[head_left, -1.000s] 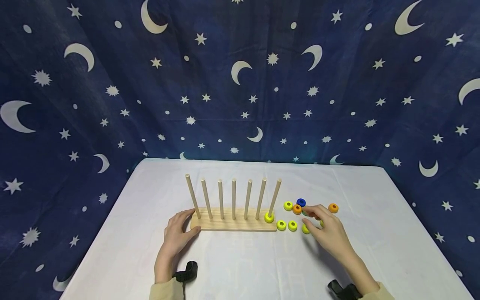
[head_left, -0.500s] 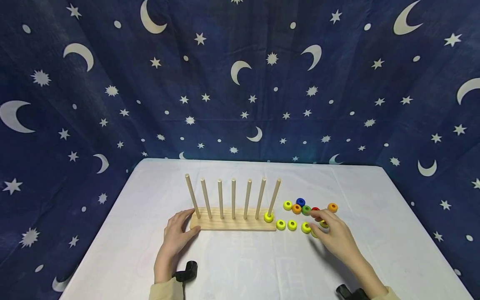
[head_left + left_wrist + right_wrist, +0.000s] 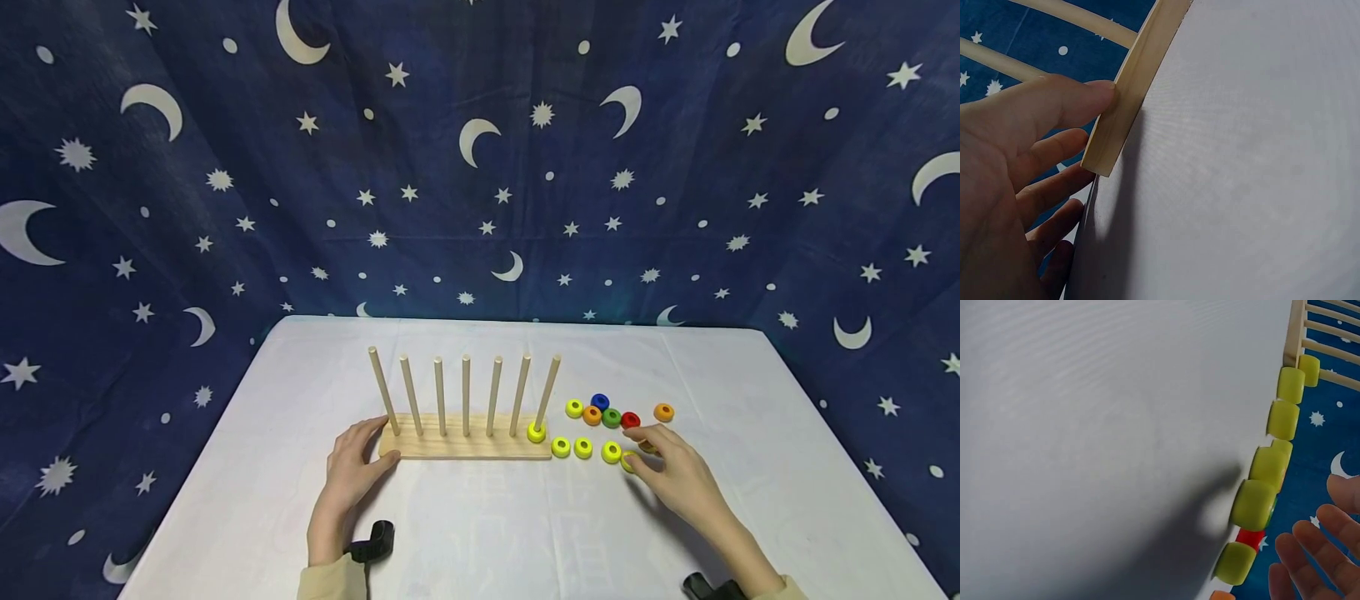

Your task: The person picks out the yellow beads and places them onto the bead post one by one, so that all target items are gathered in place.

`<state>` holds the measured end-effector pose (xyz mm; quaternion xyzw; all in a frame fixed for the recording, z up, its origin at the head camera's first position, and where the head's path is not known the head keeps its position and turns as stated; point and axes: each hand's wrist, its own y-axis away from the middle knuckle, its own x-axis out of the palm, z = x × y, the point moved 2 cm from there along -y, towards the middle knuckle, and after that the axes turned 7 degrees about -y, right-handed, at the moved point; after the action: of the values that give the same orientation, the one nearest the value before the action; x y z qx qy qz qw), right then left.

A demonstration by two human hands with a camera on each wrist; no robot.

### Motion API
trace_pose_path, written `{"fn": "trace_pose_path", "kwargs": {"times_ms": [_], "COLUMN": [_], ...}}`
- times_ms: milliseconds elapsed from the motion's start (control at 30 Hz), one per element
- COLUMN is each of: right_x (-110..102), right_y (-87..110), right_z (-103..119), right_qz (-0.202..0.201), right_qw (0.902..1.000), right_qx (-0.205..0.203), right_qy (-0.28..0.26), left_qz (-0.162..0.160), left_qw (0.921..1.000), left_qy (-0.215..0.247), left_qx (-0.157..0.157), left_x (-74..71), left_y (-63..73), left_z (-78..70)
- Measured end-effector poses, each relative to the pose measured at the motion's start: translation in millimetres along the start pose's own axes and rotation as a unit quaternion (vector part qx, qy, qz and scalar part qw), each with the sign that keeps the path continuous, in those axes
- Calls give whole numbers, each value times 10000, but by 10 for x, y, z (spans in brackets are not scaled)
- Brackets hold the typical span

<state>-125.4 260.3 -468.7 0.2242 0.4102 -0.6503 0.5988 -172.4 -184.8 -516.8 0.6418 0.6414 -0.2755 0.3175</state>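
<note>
A wooden peg rack (image 3: 465,448) with a row of upright pegs lies on the white table. My left hand (image 3: 351,471) grips its left end, thumb on the front edge and fingers at the back corner. In the left wrist view the thumb (image 3: 1094,100) presses on the wooden edge. One yellow bead (image 3: 536,437) sits low on the rightmost peg. My right hand (image 3: 678,475) hovers at the right end of a row of yellow beads (image 3: 582,454), partly covering some. Its relaxed fingers (image 3: 1316,550) hold nothing and stand apart from the beads in the right wrist view.
Behind the yellow row lie a yellow bead (image 3: 574,414), a blue bead (image 3: 600,407), an orange bead (image 3: 592,421), a green bead (image 3: 611,424) and a red bead (image 3: 631,415). Another orange bead (image 3: 663,417) lies farther right. A dark-blue star-and-moon cloth (image 3: 450,167) hangs behind the table.
My right hand has shifted right along the beads, uncovering the green and red ones. The left hand keeps its place on the rack, and the bead on the peg has stayed put.
</note>
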Motion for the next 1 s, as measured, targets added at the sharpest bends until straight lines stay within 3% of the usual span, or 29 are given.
{"fn": "trace_pose_path", "kwargs": {"times_ms": [700, 1000], "right_x": [100, 122], "right_y": [20, 10], "right_z": [-124, -152], "right_qz": [699, 703], "right_qw": [9941, 9939], "right_qx": [671, 620], "right_qy": [483, 577], "left_qz": [26, 25], "left_qw": [10000, 10000], "left_qy": [17, 7], "left_qx": [18, -5], "left_x": [-14, -10], "left_y": [7, 8], "left_z": [-11, -18]}}
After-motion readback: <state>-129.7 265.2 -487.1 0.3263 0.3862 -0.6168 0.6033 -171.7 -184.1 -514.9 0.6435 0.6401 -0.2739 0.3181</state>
